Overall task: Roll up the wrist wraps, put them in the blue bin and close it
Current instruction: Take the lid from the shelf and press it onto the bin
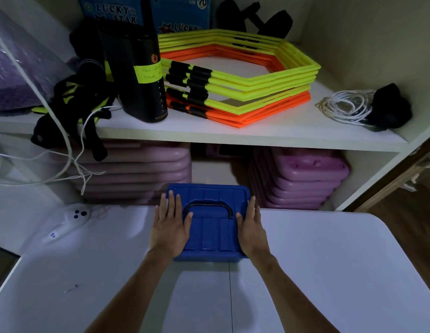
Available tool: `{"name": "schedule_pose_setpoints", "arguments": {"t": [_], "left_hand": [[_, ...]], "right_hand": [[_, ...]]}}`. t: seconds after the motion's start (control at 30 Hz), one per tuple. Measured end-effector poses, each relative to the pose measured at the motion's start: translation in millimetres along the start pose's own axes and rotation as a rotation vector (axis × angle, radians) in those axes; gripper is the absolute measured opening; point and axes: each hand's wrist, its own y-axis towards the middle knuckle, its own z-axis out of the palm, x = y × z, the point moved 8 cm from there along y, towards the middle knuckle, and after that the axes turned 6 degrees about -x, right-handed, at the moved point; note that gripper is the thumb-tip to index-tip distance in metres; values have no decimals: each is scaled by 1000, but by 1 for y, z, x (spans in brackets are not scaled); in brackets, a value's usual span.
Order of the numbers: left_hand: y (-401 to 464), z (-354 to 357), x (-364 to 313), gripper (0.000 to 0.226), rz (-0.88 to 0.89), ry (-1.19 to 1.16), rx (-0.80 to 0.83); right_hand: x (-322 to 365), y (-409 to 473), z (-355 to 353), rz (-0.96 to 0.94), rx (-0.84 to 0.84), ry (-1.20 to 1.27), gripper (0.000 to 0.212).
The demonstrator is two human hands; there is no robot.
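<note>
The blue bin [210, 233] stands on the white table [329, 272] near its far edge, with its blue lid on and a black handle [207, 205] lying across the top. My left hand [170, 224] lies flat on the lid's left side, fingers spread. My right hand [251, 227] lies flat on the lid's right edge. Neither hand grips anything. No wrist wraps are visible; the bin's inside is hidden by the lid.
Behind the table is a white shelf unit [209, 133] holding yellow and orange hexagon rings [240, 75], a black cylinder [142, 75], black-yellow straps [72, 104] and a white cord coil [346, 105]. Purple blocks [303, 179] are stacked below. A white device [69, 221] lies at the table's left.
</note>
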Motion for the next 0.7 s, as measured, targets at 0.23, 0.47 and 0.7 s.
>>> {"name": "schedule_pose_setpoints", "arguments": {"t": [0.23, 0.47, 0.7], "left_hand": [[-2, -2, 0, 82, -20, -32, 7], [-4, -1, 1, 86, -17, -29, 29], [-23, -29, 1, 86, -61, -160, -103]], "right_hand": [[8, 5, 9, -254, -53, -518, 79], [26, 17, 28, -306, 58, -635, 79], [37, 1, 3, -247, 122, -403, 67]]}}
